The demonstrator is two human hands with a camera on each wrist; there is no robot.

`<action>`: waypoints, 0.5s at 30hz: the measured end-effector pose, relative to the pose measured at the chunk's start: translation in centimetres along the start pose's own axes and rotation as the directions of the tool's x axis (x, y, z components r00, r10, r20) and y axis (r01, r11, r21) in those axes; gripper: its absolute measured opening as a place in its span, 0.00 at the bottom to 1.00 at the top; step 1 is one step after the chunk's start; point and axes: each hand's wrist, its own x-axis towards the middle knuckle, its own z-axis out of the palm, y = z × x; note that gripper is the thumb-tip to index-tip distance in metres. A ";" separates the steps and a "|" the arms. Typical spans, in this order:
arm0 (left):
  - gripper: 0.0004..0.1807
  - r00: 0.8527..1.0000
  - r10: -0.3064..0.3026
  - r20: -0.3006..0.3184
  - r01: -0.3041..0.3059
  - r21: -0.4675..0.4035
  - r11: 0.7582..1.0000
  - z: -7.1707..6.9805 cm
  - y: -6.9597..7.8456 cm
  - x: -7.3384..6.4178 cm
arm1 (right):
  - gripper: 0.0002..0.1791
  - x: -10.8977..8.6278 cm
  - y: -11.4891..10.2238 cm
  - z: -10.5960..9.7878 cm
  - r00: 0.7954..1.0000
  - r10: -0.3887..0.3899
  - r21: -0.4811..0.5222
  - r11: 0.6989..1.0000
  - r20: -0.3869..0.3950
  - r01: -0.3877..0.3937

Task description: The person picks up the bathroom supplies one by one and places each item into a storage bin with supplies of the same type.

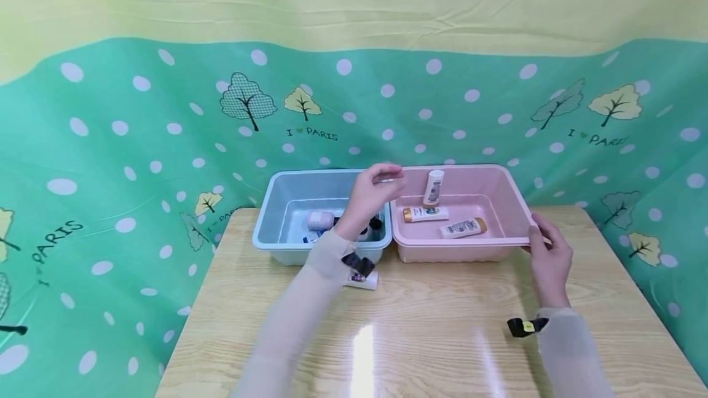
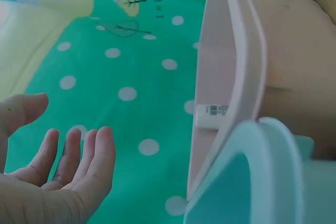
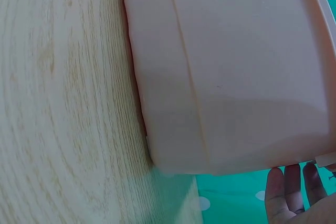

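Observation:
My left hand [image 1: 373, 195] is raised over the spot where the blue bin [image 1: 287, 245] and the pink bin [image 1: 453, 253] meet. Its fingers are loosely bent, and nothing is between them and the thumb in the left wrist view. At the pink bin's front right corner, my right hand [image 1: 550, 257] grips the rim, thumb on top and fingers [image 3: 293, 187] below. Inside that bin, a white bottle [image 1: 434, 186] leans against the back wall. Two gold-capped white bottles, one upper [image 1: 428, 214] and one lower [image 1: 461, 228], lie on its floor.
The blue bin holds several bottles, among them a pale pink one [image 1: 319, 220]; my left forearm hides some. A white bottle [image 1: 363, 280] lies on the wooden table [image 1: 431, 324] before the bins. Behind stands a green dotted curtain [image 1: 387, 109].

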 end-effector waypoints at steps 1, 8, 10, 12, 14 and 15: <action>0.19 1.000 0.011 0.010 -0.011 0.015 1.000 -0.6 0.1 -0.8 | 0.20 0.0 0.0 0.0 1.000 0.001 -0.009 1.000 0.003 -0.001; 0.21 0.997 0.079 0.010 -0.079 0.073 0.994 -3.8 0.3 -5.5 | 0.21 -0.1 0.1 0.0 1.000 0.001 -0.040 0.999 0.018 0.000; 0.20 0.996 0.091 -0.004 -0.090 0.089 0.992 -4.7 0.1 -6.7 | 0.21 -0.1 0.1 -0.1 1.000 0.003 -0.046 0.999 0.025 -0.002; 0.20 0.996 0.092 -0.015 -0.090 0.098 0.991 -5.4 -0.2 -7.8 | 0.22 -0.1 0.1 -0.1 1.000 0.010 -0.056 0.998 0.028 -0.008; 0.20 0.996 0.086 -0.024 -0.084 0.102 0.991 -6.1 -0.6 -8.9 | 0.22 -0.1 0.0 -0.2 0.999 0.017 -0.059 0.998 0.029 -0.015; 0.21 0.996 0.083 -0.026 -0.080 0.096 0.992 -6.4 -0.7 -9.4 | 0.22 -0.1 0.0 -0.2 0.999 0.021 -0.062 0.998 0.027 -0.019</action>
